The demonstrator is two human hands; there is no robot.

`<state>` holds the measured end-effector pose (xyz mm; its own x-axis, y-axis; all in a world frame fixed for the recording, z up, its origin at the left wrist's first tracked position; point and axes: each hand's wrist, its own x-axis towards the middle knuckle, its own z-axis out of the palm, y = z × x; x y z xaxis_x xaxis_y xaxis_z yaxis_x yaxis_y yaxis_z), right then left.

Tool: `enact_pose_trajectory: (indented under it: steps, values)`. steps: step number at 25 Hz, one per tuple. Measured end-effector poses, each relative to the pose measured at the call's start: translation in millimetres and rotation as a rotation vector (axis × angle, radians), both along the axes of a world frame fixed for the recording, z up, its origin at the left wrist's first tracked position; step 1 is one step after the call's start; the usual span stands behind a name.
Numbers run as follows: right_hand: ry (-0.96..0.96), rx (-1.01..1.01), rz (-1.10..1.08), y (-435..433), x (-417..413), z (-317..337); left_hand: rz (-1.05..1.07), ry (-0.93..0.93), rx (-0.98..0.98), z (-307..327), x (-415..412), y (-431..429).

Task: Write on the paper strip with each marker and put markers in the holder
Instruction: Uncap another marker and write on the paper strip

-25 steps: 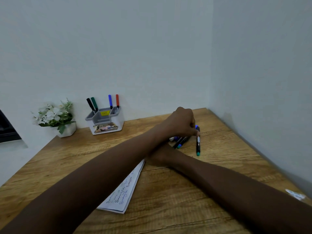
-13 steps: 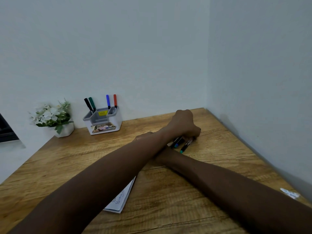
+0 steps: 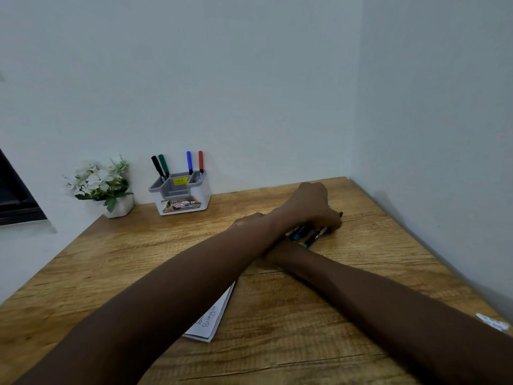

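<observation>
My left hand (image 3: 308, 207), curled round the markers (image 3: 315, 236) at the holder's (image 3: 181, 200) 4 o'clock, had gathered in the stray one for writing; my right hand (image 3: 246, 218) lay hidden, grip indeterminable.

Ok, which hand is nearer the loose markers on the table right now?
Left. The left hand is curled over the loose markers, touching them; the right hand lies apart, toward the marker holder, mostly hidden behind the left forearm.

A wooden table (image 3: 361, 276) sat in a corner — one pale wall (image 3: 222, 79) behind, another wall (image 3: 444, 107) along its right edge. A little flower pot (image 3: 120, 207) stood at its back left corner, near a dark frame (image 3: 14, 195).
</observation>
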<state>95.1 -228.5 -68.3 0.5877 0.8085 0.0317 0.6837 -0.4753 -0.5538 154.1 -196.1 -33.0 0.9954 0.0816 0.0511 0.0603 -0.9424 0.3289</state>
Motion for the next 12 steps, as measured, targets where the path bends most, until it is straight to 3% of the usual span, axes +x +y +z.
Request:
enact_pose_trajectory:
  steps: [2, 5, 7, 12]
  values:
    - [0.042, 0.033, 0.017, 10, -4, -3, 0.073, -0.096, -0.185, 14, -9, 7]
    - [0.052, 0.327, 0.046, 25, 0, -10, 0.220, -0.182, -0.669, 37, -36, 42]
    - [0.099, 0.413, 0.057, 30, 5, -17, 0.256, -0.231, -0.947, 41, -61, 72]
    - [0.306, 0.570, -0.031, 34, 11, -20, 0.260, -0.273, -1.314, 6, -116, 146]
